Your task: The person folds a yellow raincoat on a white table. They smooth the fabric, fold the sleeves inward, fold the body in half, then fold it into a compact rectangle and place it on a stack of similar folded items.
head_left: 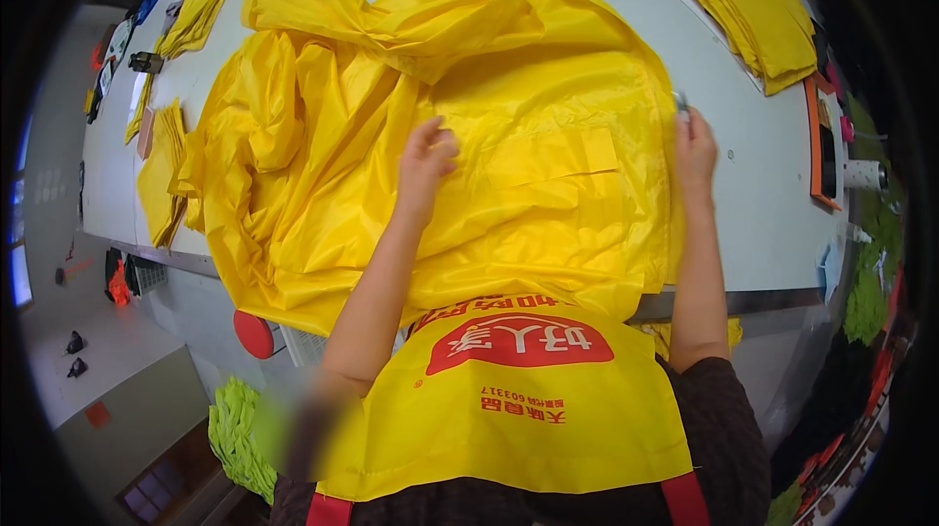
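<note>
A large yellow garment (372,193) of thin, shiny cloth lies spread and rumpled over the white table, heaped in folds on its left. A yellow rectangular patch (553,156), like a pocket or flap, shows on its flatter right part. Over the middle of the cloth is my left hand (427,159), slightly blurred, its fingers loosely curled and apart with nothing seen in them. At the garment's right edge my right hand (696,149) is closed on a small grey metal tool (681,101), which may be thread snips; its shape is too small to make out.
Folded yellow cloth stacks (734,2) lie at the far right, with more yellow pieces (161,174) at the left. An orange-edged tray (820,144) sits on the right edge near a white thread cone (865,175). Below left are a red round stool (253,334) and lime-green cloth (238,438).
</note>
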The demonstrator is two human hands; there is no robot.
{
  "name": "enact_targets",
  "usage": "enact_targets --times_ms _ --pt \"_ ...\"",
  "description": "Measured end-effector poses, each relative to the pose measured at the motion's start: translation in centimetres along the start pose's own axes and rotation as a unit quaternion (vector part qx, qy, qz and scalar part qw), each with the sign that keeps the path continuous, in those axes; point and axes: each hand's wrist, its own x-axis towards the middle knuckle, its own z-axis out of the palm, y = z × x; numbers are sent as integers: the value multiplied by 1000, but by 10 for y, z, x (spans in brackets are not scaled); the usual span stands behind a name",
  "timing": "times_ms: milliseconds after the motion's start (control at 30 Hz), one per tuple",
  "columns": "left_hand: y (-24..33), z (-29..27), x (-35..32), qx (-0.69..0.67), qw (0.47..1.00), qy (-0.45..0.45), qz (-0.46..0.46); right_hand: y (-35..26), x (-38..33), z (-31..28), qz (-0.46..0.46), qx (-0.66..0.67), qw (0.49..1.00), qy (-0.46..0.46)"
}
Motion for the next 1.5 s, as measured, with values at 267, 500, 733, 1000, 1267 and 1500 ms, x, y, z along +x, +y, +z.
enact_targets --times_ms 267,500,733,1000,1267,1500 --pt "0 41 -19 543 779 -216 226 77 -12 -62 90 -380 920 -30" --pt "-9 45 -10 587 731 -201 286 -54 -29 -19 -273 10 942 -196" --pt "3 46 34 178 983 -30 -20 -63 8 32 25 123 952 -280" --pt "-2 14 33 83 994 66 -33 -54 22 50 61 133 937 -318" --pt "-15 12 8 167 980 -113 -1 -50 7 28 50 224 862 -451" --pt "14 33 -9 192 975 -112 23 -44 -21 -39 54 136 920 -363"
